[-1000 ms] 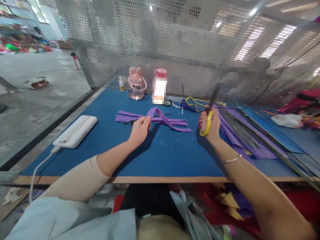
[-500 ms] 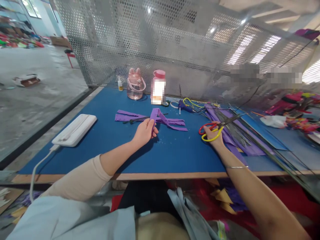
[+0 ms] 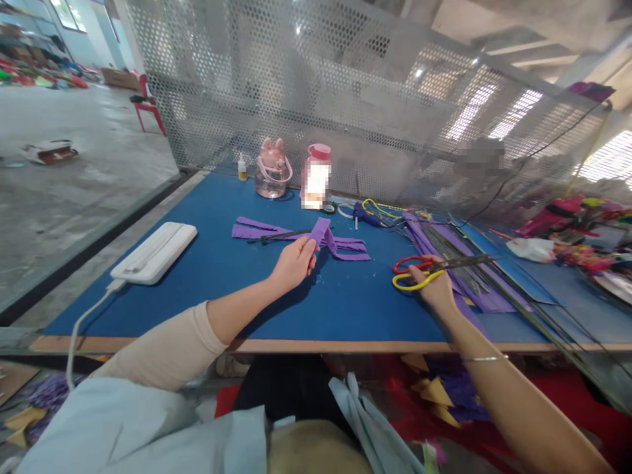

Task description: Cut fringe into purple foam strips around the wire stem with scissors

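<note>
My left hand (image 3: 295, 264) pinches one end of a purple strip (image 3: 320, 229), with the strip's rest bending down to the right. Under and beside it lie more purple strips (image 3: 249, 231) and thin dark stems (image 3: 276, 236) on the blue tabletop. Farther right, my right hand (image 3: 437, 286) is closed around a pair of scissors (image 3: 419, 265) with one red and one yellow handle loop. Their dark blades point right, over a pile of long purple strips (image 3: 498, 301) and dark wires.
A white power bank (image 3: 154, 253) with a cable lies at the left. Along the back stand a small dropper bottle (image 3: 241, 168), a pink jug (image 3: 271, 178) and a pink-capped bottle (image 3: 320, 153). A blue glue gun (image 3: 366, 215) rests near the perforated metal screen (image 3: 345, 99).
The scissors have turned so their blades lie more level, and my right hand has shifted slightly right. My left hand still grips the strip, whose upper end now leans more to the right.
</note>
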Demonstrator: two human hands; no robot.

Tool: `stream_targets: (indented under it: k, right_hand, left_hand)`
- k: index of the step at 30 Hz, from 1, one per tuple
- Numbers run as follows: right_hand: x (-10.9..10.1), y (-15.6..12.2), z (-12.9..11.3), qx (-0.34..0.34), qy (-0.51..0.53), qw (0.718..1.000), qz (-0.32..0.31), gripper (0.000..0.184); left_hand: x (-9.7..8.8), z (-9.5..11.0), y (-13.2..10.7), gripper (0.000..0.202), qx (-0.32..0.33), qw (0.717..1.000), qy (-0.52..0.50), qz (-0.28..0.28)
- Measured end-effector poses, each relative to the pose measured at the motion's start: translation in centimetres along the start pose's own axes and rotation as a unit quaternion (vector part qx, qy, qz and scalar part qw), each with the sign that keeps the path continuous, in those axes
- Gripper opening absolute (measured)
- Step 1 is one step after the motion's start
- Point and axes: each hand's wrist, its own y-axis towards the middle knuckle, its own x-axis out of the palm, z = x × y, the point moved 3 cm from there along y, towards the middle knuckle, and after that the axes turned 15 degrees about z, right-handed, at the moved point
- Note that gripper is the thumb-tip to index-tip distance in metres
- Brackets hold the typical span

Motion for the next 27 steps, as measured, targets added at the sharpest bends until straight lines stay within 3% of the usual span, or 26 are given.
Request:
stream_targets:
  k: [3, 4, 7, 11, 15, 19, 24, 27]
  right_hand:
    - [0.6, -2.3, -2.5, 0.048, 0.061, 0.997, 0.002, 0.047]
    - [1.3, -3.3, -3.8, 0.078, 0.105, 0.991, -0.023, 0.046]
    - [4.3, -6.6, -8.9, 0.072, 0.200, 0.968, -0.132, 0.043]
    - [8.4, -10.5, -14.0, 0.020, 0.211, 0.938, -0.273, 0.049]
    - [10.2, -12.3, -15.0, 0.057, 0.205, 0.920, -0.331, 0.050]
    - [9.7, -12.5, -15.5, 0.050, 0.230, 0.921, -0.312, 0.057]
    - [9.7, -13.7, -16.6, 0.190, 0.283, 0.874, -0.347, 0.068]
    - [9.8, -14.5, -17.1, 0.230, 0.299, 0.858, -0.349, 0.066]
  left_hand:
    - [0.2, 0.0, -0.3, 0.030, -0.017, 0.999, -0.037, 0.017]
    - [0.3, -0.1, -0.5, 0.030, -0.034, 0.998, -0.051, 0.024]
    - [0.9, -0.8, -1.0, 0.031, -0.123, 0.989, -0.082, 0.022]
    - [1.3, -1.8, -1.3, 0.034, -0.208, 0.974, -0.086, 0.016]
    - [0.8, -2.1, -0.9, 0.039, -0.198, 0.976, -0.077, 0.045]
    - [0.9, -1.7, -1.1, 0.037, -0.214, 0.975, -0.058, 0.029]
    - [1.0, -1.1, -1.3, 0.036, -0.206, 0.978, -0.034, 0.019]
    - [1.1, -1.2, -1.2, 0.032, -0.191, 0.981, -0.012, 0.017]
